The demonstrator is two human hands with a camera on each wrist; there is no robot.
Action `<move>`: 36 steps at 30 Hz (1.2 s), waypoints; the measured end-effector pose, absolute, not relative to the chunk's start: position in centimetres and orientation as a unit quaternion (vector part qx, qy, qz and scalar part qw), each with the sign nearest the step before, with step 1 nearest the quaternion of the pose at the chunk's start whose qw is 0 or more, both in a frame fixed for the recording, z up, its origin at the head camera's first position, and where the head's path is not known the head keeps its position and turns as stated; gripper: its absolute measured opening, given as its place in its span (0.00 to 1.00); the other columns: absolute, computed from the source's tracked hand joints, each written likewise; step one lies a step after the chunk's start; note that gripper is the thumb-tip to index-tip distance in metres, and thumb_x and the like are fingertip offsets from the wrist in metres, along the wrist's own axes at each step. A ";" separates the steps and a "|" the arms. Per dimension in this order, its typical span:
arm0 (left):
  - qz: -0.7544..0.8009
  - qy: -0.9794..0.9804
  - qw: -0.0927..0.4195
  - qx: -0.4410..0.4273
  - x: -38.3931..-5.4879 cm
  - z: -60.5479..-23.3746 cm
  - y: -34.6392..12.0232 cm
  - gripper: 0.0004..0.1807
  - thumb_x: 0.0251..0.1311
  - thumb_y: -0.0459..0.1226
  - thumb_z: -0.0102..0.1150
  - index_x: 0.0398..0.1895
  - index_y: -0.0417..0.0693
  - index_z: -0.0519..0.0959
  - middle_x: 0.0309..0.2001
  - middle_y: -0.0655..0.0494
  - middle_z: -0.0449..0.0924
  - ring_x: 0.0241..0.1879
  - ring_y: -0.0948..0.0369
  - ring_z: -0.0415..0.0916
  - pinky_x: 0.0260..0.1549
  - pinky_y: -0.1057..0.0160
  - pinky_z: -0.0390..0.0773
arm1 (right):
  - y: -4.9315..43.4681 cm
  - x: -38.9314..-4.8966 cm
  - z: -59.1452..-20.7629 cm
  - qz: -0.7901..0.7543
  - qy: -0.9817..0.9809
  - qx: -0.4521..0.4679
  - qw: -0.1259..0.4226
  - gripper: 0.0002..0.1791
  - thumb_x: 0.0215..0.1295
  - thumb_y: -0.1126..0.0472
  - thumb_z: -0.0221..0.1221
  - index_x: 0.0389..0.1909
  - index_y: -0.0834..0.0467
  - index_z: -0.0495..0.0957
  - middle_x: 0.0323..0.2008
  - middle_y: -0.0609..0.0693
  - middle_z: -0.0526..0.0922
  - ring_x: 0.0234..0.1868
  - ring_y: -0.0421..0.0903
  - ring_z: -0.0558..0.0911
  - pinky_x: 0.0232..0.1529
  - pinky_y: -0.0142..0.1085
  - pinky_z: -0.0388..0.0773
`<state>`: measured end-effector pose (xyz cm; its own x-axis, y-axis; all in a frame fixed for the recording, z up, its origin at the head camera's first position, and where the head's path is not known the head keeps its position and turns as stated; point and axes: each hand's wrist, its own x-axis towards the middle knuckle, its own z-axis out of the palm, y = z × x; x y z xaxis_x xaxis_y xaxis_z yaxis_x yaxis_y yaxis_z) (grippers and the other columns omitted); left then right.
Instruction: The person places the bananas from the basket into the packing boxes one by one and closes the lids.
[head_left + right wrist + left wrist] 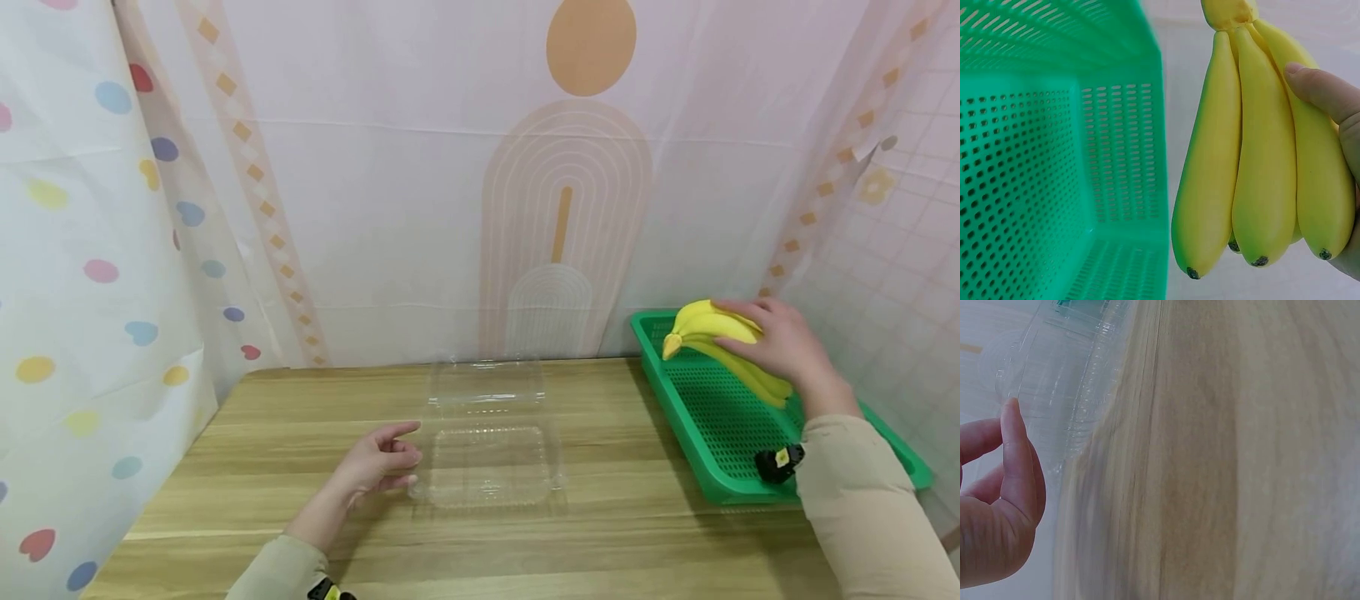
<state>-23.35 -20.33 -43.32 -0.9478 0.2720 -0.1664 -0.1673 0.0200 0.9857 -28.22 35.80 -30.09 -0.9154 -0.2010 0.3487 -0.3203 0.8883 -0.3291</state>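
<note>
A bunch of yellow bananas (716,329) with greenish sides is gripped by my right hand (787,346) above the green basket (678,425). In the right wrist view the thumb lies along one banana (1266,150), and the stem end points up. A clear plastic clamshell box (487,467) stands with its lid raised on the table. My left hand (378,462) is beside the box's left edge, fingers loosely bent; whether the fingertips touch it I cannot tell. The left wrist view shows the hand (1010,481) near the clear box (1066,381), holding nothing.
The wooden table (300,450) runs back to a patterned curtain (390,225). A dotted curtain (75,292) hangs at the left. The basket stands at the table's right side, close to a checked curtain (892,333).
</note>
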 end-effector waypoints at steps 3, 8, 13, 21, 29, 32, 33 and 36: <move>0.700 0.696 0.155 0.037 -23.3 -43.3 -20.3 0.38 0.63 0.25 0.61 0.73 0.29 0.55 0.38 0.51 0.76 0.36 0.62 0.77 0.33 0.67 0.85 | 35.1 -27.8 -29.8 0.188 -0.955 0.148 0.176 0.33 0.66 0.49 0.65 0.69 0.56 0.70 0.57 0.70 0.69 0.54 0.70 0.67 0.46 0.66 0.68; 0.702 0.694 0.155 0.037 -23.4 -43.4 -20.4 0.38 0.63 0.24 0.61 0.73 0.29 0.55 0.38 0.52 0.75 0.36 0.62 0.77 0.33 0.67 0.85 | 33.9 -27.4 -29.2 0.184 -0.946 0.172 0.204 0.31 0.65 0.52 0.66 0.67 0.56 0.72 0.54 0.67 0.72 0.52 0.67 0.68 0.46 0.63 0.68; 0.702 0.694 0.156 0.039 -23.4 -43.4 -20.5 0.37 0.63 0.24 0.60 0.73 0.28 0.55 0.38 0.52 0.75 0.36 0.62 0.77 0.33 0.67 0.85 | 32.7 -27.2 -28.6 0.196 -0.941 0.176 0.211 0.31 0.63 0.53 0.67 0.67 0.53 0.73 0.56 0.67 0.72 0.55 0.68 0.67 0.47 0.64 0.68; 0.703 0.693 0.155 0.035 -23.4 -43.5 -20.5 0.37 0.63 0.24 0.60 0.73 0.29 0.55 0.38 0.52 0.75 0.36 0.62 0.77 0.33 0.67 0.85 | 30.7 -27.1 -28.4 0.206 -0.929 0.198 0.235 0.30 0.60 0.57 0.69 0.65 0.53 0.75 0.55 0.64 0.73 0.53 0.65 0.68 0.45 0.58 0.69; 0.701 0.696 0.151 0.031 -23.4 -43.4 -20.4 0.37 0.63 0.24 0.60 0.73 0.29 0.56 0.38 0.52 0.75 0.36 0.61 0.77 0.33 0.67 0.85 | 28.6 -27.0 -28.6 0.188 -0.905 0.261 0.279 0.31 0.56 0.61 0.72 0.62 0.51 0.77 0.51 0.61 0.75 0.49 0.62 0.70 0.40 0.52 0.69; 0.701 0.696 0.151 0.030 -23.3 -43.3 -20.4 0.37 0.63 0.24 0.60 0.73 0.29 0.56 0.38 0.52 0.75 0.36 0.61 0.77 0.32 0.67 0.85 | 27.7 -27.0 -28.7 0.187 -0.897 0.280 0.288 0.31 0.54 0.62 0.73 0.61 0.52 0.77 0.50 0.60 0.75 0.49 0.62 0.70 0.41 0.52 0.69; 0.701 0.696 0.152 0.030 -23.3 -43.3 -20.4 0.37 0.63 0.24 0.60 0.73 0.29 0.55 0.38 0.52 0.75 0.36 0.61 0.77 0.32 0.68 0.85 | 27.4 -27.0 -28.8 0.186 -0.894 0.285 0.290 0.32 0.54 0.61 0.73 0.61 0.52 0.77 0.50 0.60 0.75 0.49 0.62 0.70 0.41 0.52 0.70; 0.701 0.696 0.153 0.032 -23.4 -43.3 -20.4 0.37 0.63 0.24 0.60 0.73 0.29 0.55 0.38 0.52 0.74 0.36 0.61 0.77 0.32 0.67 0.85 | 26.5 -26.9 -29.1 0.183 -0.886 0.301 0.301 0.32 0.52 0.62 0.74 0.60 0.52 0.78 0.48 0.60 0.75 0.48 0.61 0.70 0.40 0.51 0.70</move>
<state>-23.35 -20.37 -43.29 -0.9512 0.2590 -0.1680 -0.1699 0.0152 0.9854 -26.91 26.51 -29.13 -0.6371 -0.4238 0.6438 -0.6438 0.7518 -0.1422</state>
